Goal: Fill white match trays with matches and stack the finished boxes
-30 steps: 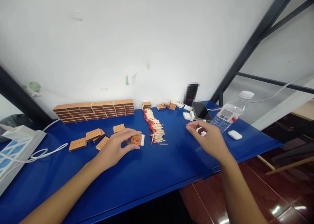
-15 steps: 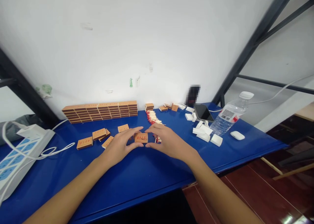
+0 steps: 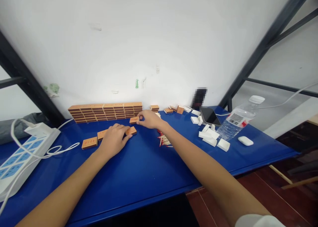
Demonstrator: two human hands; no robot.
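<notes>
Our right hand (image 3: 148,119) pinches a flat orange-brown cardboard matchbox (image 3: 134,120).
It sits at that hand's nine o'clock, contents hidden; our left hand (image 3: 113,141) curves against a second matchbox (image 3: 132,131) at its two o'clock, though we cannot tell if it grips.

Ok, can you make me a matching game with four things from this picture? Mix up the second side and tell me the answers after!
Things:
1. Bottle
2. Matches
3. Power strip
4. Right hand

Clues:
A. Red tips, partly hidden behind an arm
B. Touching a matchbox
C. Clear, with a white cap
D. White with blue patches, far left

Right pairs: 1-C, 2-A, 3-D, 4-B
</notes>
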